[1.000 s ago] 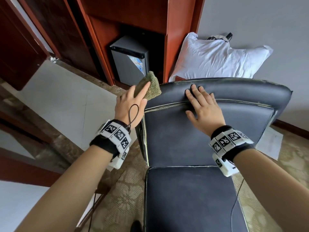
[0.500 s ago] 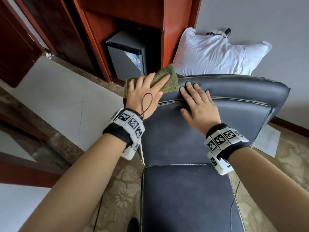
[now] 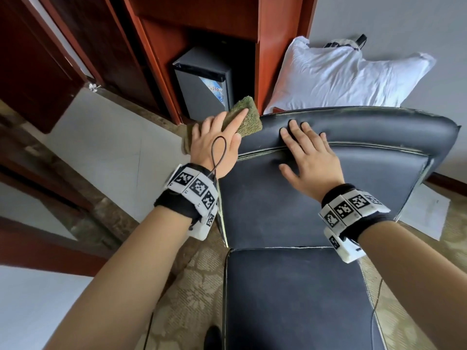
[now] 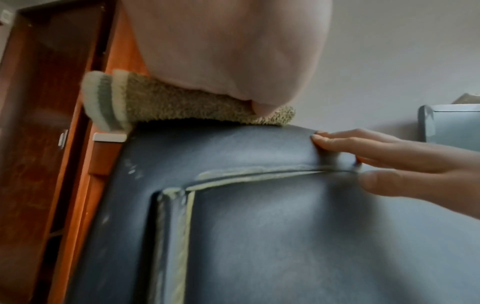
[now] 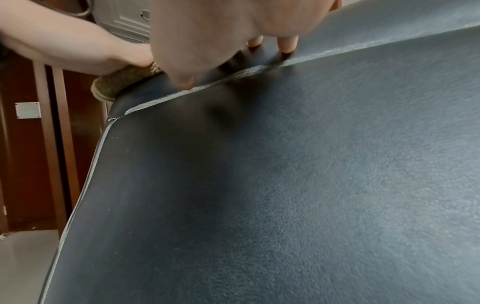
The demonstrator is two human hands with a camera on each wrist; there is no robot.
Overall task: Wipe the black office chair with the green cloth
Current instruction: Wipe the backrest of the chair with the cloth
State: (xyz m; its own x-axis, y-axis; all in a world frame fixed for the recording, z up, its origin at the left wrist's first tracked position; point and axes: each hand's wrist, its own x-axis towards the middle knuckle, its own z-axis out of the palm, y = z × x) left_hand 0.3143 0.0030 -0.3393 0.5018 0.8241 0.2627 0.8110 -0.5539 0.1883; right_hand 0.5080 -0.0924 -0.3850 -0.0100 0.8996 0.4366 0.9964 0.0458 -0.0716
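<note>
The black office chair (image 3: 278,210) faces me, its backrest filling the wrist views (image 4: 259,226) (image 5: 285,185). A folded green cloth (image 3: 249,120) lies on the backrest's top left corner (image 4: 182,105) (image 5: 124,80). My left hand (image 3: 217,140) presses on it from above with its fingers laid flat, and its palm (image 4: 233,41) covers much of the cloth. Just to the right, my right hand (image 3: 308,152) rests flat on the top of the backrest. Its fingers (image 4: 389,160) are straight and hold nothing.
Behind the chair a white pillow (image 3: 341,77) leans on the wall. A small grey fridge (image 3: 204,89) stands inside a red-brown wooden cabinet (image 3: 273,46) at the back left. A sheet of paper (image 3: 427,210) lies on the patterned carpet (image 3: 192,286) to the right.
My left hand has carried the cloth from beside the backrest's left corner onto its top edge and flattened over it. The right hand has stayed on the backrest.
</note>
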